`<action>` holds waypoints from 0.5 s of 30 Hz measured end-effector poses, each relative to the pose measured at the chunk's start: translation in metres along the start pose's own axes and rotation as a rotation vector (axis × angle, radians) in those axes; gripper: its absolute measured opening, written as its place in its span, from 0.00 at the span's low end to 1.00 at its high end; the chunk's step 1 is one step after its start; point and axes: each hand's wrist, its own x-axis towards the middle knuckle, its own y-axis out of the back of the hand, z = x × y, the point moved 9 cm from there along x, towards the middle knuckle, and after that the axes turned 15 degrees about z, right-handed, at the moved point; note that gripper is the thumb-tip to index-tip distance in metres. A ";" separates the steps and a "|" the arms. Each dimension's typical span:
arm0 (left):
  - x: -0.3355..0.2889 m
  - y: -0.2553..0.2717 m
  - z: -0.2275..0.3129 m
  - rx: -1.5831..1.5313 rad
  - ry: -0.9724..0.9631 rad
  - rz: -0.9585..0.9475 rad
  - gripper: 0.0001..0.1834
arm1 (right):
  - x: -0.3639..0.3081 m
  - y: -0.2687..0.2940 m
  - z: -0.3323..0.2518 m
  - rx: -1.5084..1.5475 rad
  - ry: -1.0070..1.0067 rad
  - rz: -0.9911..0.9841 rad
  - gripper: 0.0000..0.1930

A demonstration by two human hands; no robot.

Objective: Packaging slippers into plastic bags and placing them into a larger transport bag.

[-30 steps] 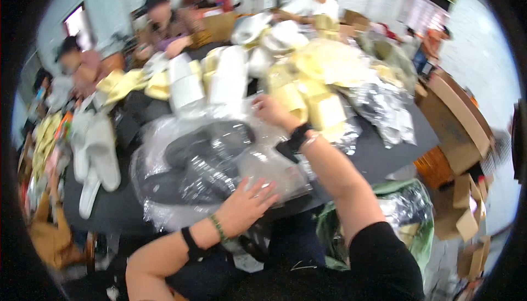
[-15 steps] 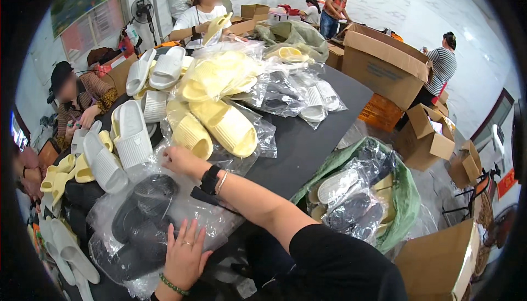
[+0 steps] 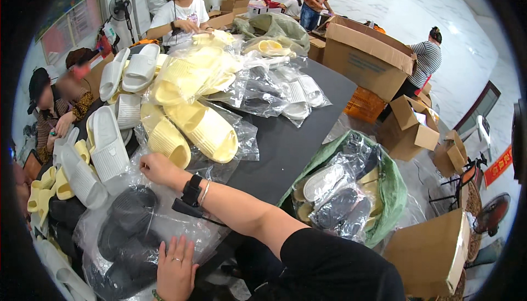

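1. The widest open lane is the bare right part of the worktop (image 3: pixel 288 150), between the heaped slippers and the right edge.
2. Yellow slippers (image 3: pixel 202 131) block a low pass just beyond the right hand (image 3: pixel 159 168).
3. Gray slippers (image 3: pixel 107 144) crowd that hand's left side.
4. Bagged dark slippers (image 3: pixel 129 216) fill the near left, bounded by the left hand (image 3: pixel 177 272).
5. The right forearm (image 3: pixel 247 207) bars the way from the near edge into the lane.
6. Past the right edge stands a stuffed green sack (image 3: pixel 394 194).
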 end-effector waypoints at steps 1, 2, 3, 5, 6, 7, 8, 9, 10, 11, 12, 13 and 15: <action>-0.003 -0.002 -0.001 -0.002 0.001 0.000 0.34 | 0.000 0.000 0.001 0.009 -0.005 0.012 0.06; -0.007 -0.009 -0.004 -0.029 0.021 -0.044 0.33 | 0.000 0.000 0.001 0.019 -0.009 0.023 0.05; -0.010 -0.015 -0.006 -0.055 0.042 -0.087 0.32 | 0.000 -0.001 0.002 0.020 -0.010 0.020 0.05; -0.009 -0.016 -0.005 -0.056 0.060 -0.132 0.33 | 0.001 -0.001 0.007 -0.017 -0.035 0.026 0.05; -0.009 -0.018 -0.004 -0.056 0.071 -0.176 0.34 | -0.001 -0.003 0.007 -0.015 -0.035 0.019 0.05; -0.009 -0.017 -0.004 -0.055 0.076 -0.175 0.34 | -0.001 -0.003 0.007 -0.005 -0.039 0.021 0.05; -0.009 -0.017 -0.004 -0.057 0.076 -0.177 0.34 | -0.002 -0.003 0.007 0.006 -0.042 0.023 0.05; -0.009 -0.016 -0.004 -0.059 0.076 -0.179 0.34 | -0.002 -0.003 0.006 0.007 -0.040 0.018 0.05; -0.008 -0.015 -0.003 -0.060 0.079 -0.179 0.34 | -0.002 -0.002 0.006 -0.020 -0.024 0.027 0.06; -0.007 -0.015 -0.002 -0.060 0.087 -0.190 0.34 | -0.002 -0.001 0.005 -0.047 -0.008 0.036 0.06; -0.007 -0.015 -0.002 -0.060 0.094 -0.202 0.34 | -0.002 0.000 0.006 -0.048 -0.008 0.034 0.06; -0.007 -0.015 -0.002 -0.060 0.096 -0.200 0.34 | -0.002 0.002 0.001 -0.039 0.030 0.047 0.06; -0.007 -0.016 -0.002 -0.060 0.097 -0.195 0.35 | -0.001 0.007 -0.004 -0.030 0.068 0.060 0.05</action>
